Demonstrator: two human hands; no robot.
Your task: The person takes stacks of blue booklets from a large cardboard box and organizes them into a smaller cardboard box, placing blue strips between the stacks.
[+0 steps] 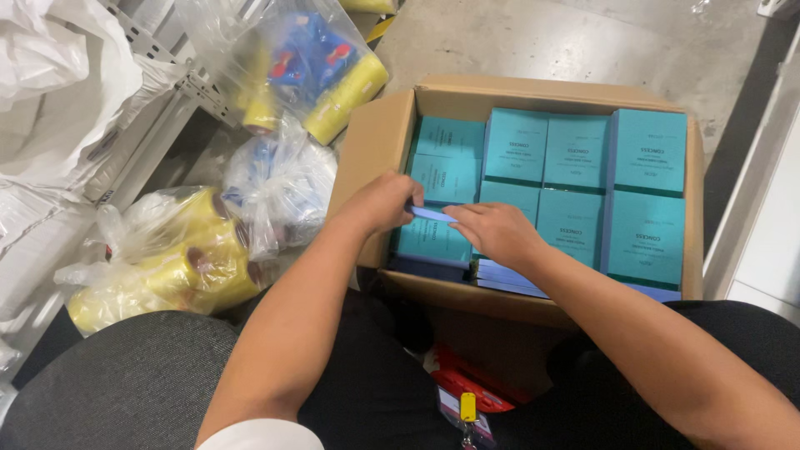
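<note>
An open cardboard carton (379, 146) sits on the floor in front of me, packed with several teal boxes (646, 237) standing in rows. Both hands reach into its near left corner. My left hand (379, 202) and my right hand (492, 229) together pinch the lavender-blue edge of one small box (432, 214) that sticks up between them. More teal boxes (515, 146) fill the back row.
Clear plastic bags of yellow rolls (200, 258) and blue items (312, 58) lie on the floor left of the carton. White bags (50, 92) and a metal rack (187, 79) stand at far left. A red badge with a yellow tag (467, 404) hangs at my lap.
</note>
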